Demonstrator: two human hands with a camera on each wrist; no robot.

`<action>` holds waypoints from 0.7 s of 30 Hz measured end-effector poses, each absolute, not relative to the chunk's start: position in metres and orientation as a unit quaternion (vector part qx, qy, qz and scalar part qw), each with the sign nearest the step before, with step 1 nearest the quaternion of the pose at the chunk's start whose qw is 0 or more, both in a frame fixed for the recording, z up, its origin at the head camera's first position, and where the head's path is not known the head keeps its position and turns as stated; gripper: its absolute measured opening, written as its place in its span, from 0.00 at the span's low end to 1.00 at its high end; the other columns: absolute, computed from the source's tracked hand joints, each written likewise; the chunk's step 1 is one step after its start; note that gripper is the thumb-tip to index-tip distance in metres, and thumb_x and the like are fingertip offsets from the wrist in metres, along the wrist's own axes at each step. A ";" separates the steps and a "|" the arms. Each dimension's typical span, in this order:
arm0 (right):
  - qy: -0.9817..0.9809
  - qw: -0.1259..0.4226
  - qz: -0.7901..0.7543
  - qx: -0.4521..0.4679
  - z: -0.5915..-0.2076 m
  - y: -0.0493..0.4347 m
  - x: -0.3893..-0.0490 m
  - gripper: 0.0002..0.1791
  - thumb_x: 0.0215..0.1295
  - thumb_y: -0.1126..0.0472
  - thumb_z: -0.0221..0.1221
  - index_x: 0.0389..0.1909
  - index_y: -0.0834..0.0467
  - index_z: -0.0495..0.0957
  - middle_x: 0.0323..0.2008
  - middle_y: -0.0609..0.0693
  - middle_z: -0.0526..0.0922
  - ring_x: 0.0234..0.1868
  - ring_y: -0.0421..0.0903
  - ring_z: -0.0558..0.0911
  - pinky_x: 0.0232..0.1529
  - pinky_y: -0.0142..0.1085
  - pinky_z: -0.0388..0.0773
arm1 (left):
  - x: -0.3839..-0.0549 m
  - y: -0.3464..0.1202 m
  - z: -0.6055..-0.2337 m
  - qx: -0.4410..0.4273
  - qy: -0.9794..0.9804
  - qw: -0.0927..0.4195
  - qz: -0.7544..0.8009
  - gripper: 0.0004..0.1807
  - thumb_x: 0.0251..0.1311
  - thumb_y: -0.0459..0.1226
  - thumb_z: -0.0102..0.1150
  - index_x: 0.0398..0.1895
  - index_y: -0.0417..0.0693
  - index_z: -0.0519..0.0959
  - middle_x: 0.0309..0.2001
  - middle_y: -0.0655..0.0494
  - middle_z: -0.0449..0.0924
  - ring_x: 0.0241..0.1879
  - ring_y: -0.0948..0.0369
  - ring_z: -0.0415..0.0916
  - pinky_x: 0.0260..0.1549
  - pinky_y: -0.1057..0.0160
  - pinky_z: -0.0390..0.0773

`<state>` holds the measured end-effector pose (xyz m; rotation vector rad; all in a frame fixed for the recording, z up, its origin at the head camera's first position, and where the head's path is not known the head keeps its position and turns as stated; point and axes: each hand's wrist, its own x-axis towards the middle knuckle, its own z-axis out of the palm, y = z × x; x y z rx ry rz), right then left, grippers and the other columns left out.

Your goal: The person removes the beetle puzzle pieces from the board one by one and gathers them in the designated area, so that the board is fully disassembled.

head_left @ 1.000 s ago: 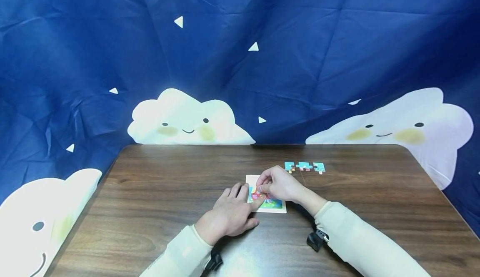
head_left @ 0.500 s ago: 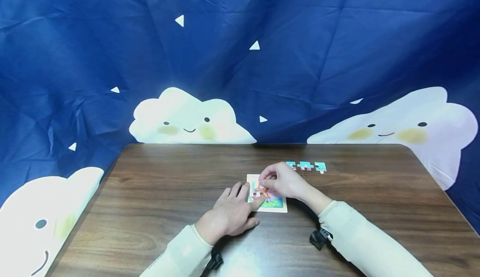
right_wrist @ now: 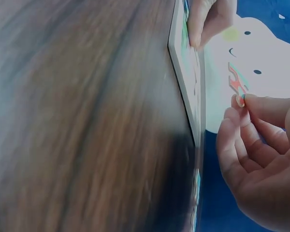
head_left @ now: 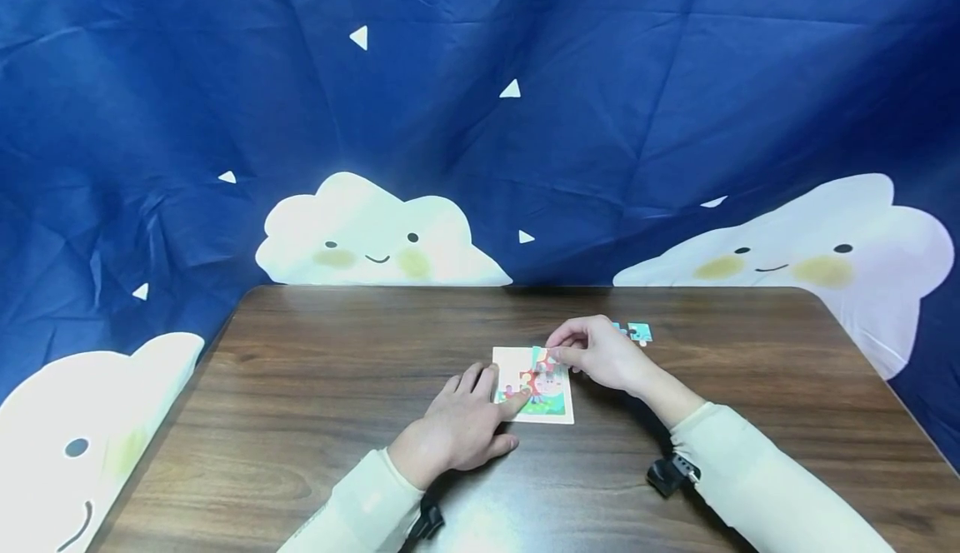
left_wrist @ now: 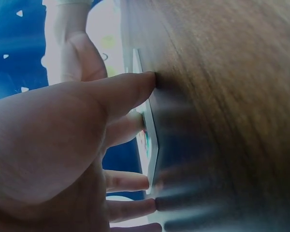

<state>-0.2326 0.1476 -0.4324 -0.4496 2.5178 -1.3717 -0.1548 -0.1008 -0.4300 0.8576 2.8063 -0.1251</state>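
A small jigsaw puzzle board (head_left: 510, 358) with a pale frame and a colourful picture lies on the table. My left hand (head_left: 463, 430) rests at its left side with fingers spread, thumb on the table and index fingertip on the picture. Between thumb and fingertips my right hand (head_left: 606, 356) pinches a blue-and-red jigsaw piece (right_wrist: 237, 79). In the right wrist view that piece is tilted and held off the board. In the head view it appears over the board's upper right part. Pieces fill the lower part of the picture, while the upper left shows pale backing.
Loose jigsaw pieces (head_left: 640, 333) lie on the brown wooden table (head_left: 337, 353) behind the right hand, which partly hides them. A blue curtain with white clouds (head_left: 382, 236) hangs behind the table's far edge. Each wrist wears a black camera.
My right hand has moved right, from the board's left part towards its upper right, carrying the jigsaw piece and uncovering the picture. My left hand has stayed in place.
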 end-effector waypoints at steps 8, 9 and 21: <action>0.864 0.121 -0.468 -0.137 -0.433 0.159 -0.230 0.05 0.74 0.66 0.66 0.44 0.63 0.87 0.34 0.54 0.88 0.31 0.47 0.83 0.33 0.37 0.83 | -0.155 -0.101 -0.432 0.290 0.951 0.106 -0.029 0.35 0.74 0.61 0.59 0.82 0.80 0.65 0.80 0.43 0.62 0.81 0.45 0.61 0.76 0.45 0.69; 0.865 0.122 -0.467 -0.135 -0.433 0.160 -0.230 0.05 0.74 0.66 0.66 0.44 0.63 0.87 0.34 0.54 0.88 0.31 0.47 0.83 0.33 0.37 0.83 | -0.156 -0.101 -0.432 0.291 0.950 0.107 -0.029 0.35 0.74 0.61 0.59 0.82 0.80 0.65 0.80 0.43 0.62 0.81 0.44 0.61 0.76 0.44 0.69; 0.871 0.112 -0.461 -0.129 -0.438 0.180 -0.230 0.05 0.74 0.68 0.65 0.44 0.65 0.86 0.33 0.55 0.89 0.30 0.47 0.83 0.32 0.36 0.84 | -0.156 -0.101 -0.428 0.289 0.950 0.117 -0.026 0.35 0.75 0.61 0.58 0.83 0.80 0.63 0.80 0.42 0.61 0.81 0.42 0.62 0.75 0.40 0.69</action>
